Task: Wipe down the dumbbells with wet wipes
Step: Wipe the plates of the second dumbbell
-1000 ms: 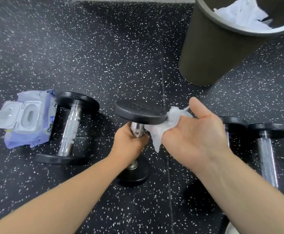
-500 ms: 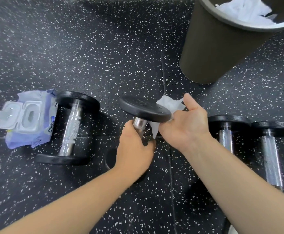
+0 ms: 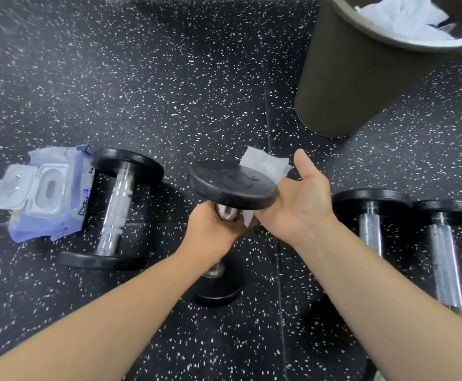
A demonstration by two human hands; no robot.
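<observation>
- Four dumbbells are sitting on the floor [image 3: 141, 78]: the middle dumbbell [image 3: 232, 188] is standing on end, the left dumbbell [image 3: 114, 210] is lying just beside the pack [image 3: 45, 193], and two right dumbbells [image 3: 370, 215] are lying side by side.
- Left grip [image 3: 213, 232] is clamping round the middle dumbbell's handle, steadying it upright.
- Right grip [image 3: 298, 204] is cupping the wipe [image 3: 265, 165] against the top plate's rim, thumb sticking out, fingers hiding beneath the plate.
- Step in hand, by my judgement: wiping round the top plate's edge.
- Next move is likely calling for working the wipe round the rim and underside, then down the handle, the left grip shifting aside; the bin [image 3: 348, 78] is standing near for the used wipe.
</observation>
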